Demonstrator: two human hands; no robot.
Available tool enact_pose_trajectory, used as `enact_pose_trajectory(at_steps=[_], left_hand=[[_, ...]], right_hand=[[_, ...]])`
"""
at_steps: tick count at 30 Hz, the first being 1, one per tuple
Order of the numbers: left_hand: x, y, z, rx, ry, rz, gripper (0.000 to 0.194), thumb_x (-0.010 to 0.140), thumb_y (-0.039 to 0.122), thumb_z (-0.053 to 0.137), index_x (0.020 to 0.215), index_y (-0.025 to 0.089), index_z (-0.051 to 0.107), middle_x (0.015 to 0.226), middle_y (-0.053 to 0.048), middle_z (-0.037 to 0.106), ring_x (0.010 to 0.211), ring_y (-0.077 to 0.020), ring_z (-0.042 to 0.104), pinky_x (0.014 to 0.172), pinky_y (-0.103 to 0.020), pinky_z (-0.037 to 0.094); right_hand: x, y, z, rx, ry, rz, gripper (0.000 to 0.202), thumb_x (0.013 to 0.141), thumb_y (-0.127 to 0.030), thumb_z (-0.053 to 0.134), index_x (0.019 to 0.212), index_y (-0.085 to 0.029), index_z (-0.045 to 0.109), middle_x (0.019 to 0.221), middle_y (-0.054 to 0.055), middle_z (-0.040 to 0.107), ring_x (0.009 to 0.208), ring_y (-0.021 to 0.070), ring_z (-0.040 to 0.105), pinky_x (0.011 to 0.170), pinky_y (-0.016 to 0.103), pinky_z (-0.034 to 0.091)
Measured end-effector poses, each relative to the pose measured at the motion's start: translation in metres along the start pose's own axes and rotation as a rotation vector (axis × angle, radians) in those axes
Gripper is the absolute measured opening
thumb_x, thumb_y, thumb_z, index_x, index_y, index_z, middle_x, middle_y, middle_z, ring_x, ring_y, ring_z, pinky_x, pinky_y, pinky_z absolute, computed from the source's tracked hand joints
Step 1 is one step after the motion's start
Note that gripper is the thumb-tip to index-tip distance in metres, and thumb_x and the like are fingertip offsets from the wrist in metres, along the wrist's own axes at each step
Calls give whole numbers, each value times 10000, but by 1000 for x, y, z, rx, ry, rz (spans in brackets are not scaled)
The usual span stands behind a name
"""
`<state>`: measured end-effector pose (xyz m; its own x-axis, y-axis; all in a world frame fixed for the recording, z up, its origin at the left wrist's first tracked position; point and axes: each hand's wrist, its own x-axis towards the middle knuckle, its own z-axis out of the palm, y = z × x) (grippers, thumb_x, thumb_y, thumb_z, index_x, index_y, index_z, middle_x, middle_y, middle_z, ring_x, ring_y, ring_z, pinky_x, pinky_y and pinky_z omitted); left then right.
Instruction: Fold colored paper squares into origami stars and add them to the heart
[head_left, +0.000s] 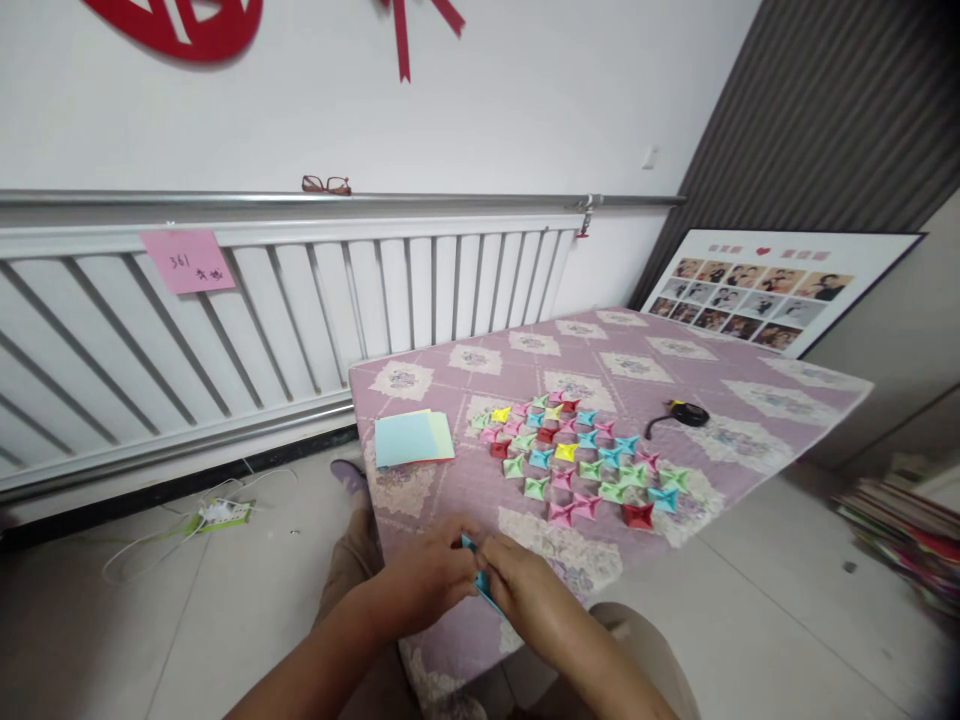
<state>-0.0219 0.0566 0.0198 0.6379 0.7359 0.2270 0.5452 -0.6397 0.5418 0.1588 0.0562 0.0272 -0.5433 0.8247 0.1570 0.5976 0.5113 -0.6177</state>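
Note:
A folded piece of blue paper (487,590) is pinched between my two hands, just above the near end of the table. My left hand (442,565) grips its left side, and the fingers are a little blurred. On its right side, my right hand (525,585) is closed with the thumb pressed on the paper. Part of the blue paper is hidden by the fingers. Beyond my hands lie several small folded paper pieces (565,453) in rows, coloured pink, green, blue, yellow and red. To the left rests a stack of coloured paper sheets (409,440), light blue on top.
A purple flowered cloth covers the table (465,385). A black coiled object (686,413) lies toward its right side. Behind stand a white radiator (450,290) and a photo board (750,290). Glasses (327,185) rest on the pipe; a power strip (225,515) is on the floor.

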Motion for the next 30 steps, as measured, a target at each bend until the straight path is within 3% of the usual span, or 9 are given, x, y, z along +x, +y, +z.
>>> enact_pose_trajectory(at_steps=[8,12,16,20,25,30], left_hand=[[-6,-1,-1,-149,-53,18,51,768,138,623,749,177,595,1179,-32,468,901,-146,536,827,-266,423],[-8,1,-8,-321,-69,44,55,785,188,645,743,185,611,1149,-52,495,1016,-172,521,870,-283,413],[-8,4,-19,-538,-119,22,133,760,260,693,711,166,612,1099,-61,513,984,-176,545,850,-291,425],[-8,3,-24,-751,-143,9,212,745,308,712,687,151,582,1029,-46,522,933,-160,543,834,-280,418],[-9,4,-12,-1072,-86,-60,316,706,391,745,689,147,544,915,-26,538,840,-138,529,772,-274,419],[-12,9,1,-1323,21,-209,354,640,371,800,754,148,550,760,12,540,649,-91,505,627,-226,396]], right_hand=[[-3,-9,-18,70,-239,-98,284,734,-33,391,780,-195,620,916,35,619,821,150,574,719,227,402],[-7,-12,-27,125,-331,-95,303,699,-29,401,799,-197,633,848,8,618,762,142,553,686,219,391],[-10,-16,-40,224,-454,-40,310,722,-52,408,833,-216,647,725,-34,585,674,118,513,623,194,371],[-11,-21,-48,386,-576,66,146,731,-164,544,842,-209,628,712,-48,576,667,113,511,604,189,377],[-12,-21,-39,758,-596,213,209,795,-386,576,803,-178,570,731,-10,610,669,131,575,649,250,443],[-13,-16,-32,854,-508,282,290,787,-455,602,841,-171,581,712,-11,607,635,118,589,647,259,466]])
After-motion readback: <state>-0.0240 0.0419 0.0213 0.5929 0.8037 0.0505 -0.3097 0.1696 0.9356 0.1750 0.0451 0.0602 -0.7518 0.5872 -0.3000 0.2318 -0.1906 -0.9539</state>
